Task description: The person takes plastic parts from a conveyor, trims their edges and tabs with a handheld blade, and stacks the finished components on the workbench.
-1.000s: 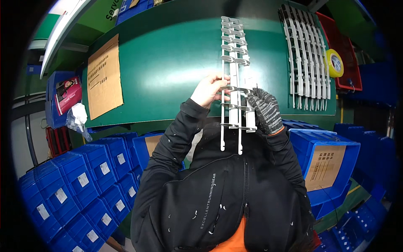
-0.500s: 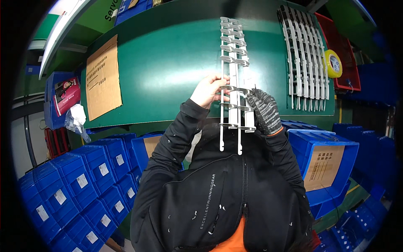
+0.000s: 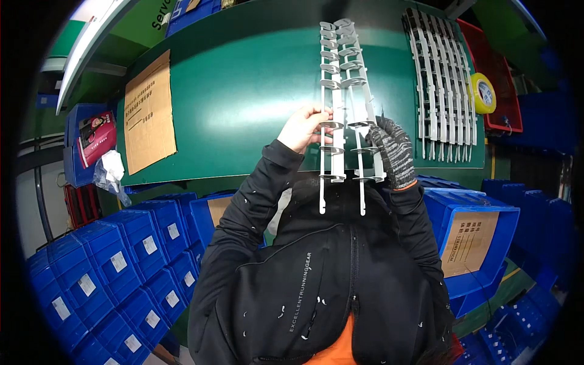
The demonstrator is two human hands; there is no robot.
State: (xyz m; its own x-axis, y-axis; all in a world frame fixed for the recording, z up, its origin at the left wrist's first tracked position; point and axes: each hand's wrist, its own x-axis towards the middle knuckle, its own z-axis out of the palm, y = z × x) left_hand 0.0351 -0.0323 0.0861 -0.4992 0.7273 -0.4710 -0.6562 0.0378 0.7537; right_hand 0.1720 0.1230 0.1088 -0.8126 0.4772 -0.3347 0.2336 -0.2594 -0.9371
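Two long white rail assemblies, each carrying a row of grey curved metal tabs, lie side by side over the green table, their near ends jutting past its front edge. My bare left hand [image 3: 305, 129] has its fingers closed round the left rail assembly [image 3: 337, 106]. In a grey knit glove, my right hand [image 3: 393, 149] grips the right rail assembly [image 3: 359, 112] by its right side; the fingertips are partly hidden behind it. The two assemblies nearly touch at their far ends and stand apart at the near ends.
On the right, a stack of similar rails [image 3: 443, 91] lies beside a yellow tape roll [image 3: 483, 93] and a red bin [image 3: 508, 76]. A cardboard sheet [image 3: 149, 115] rests on the green table [image 3: 243, 91] at left. Blue crates [image 3: 134, 243] stand below, left and right.
My right hand has moved slightly right, swinging the near end of the right rail assembly away from the left one. Both near ends sit a little farther forward. My left hand has barely moved.
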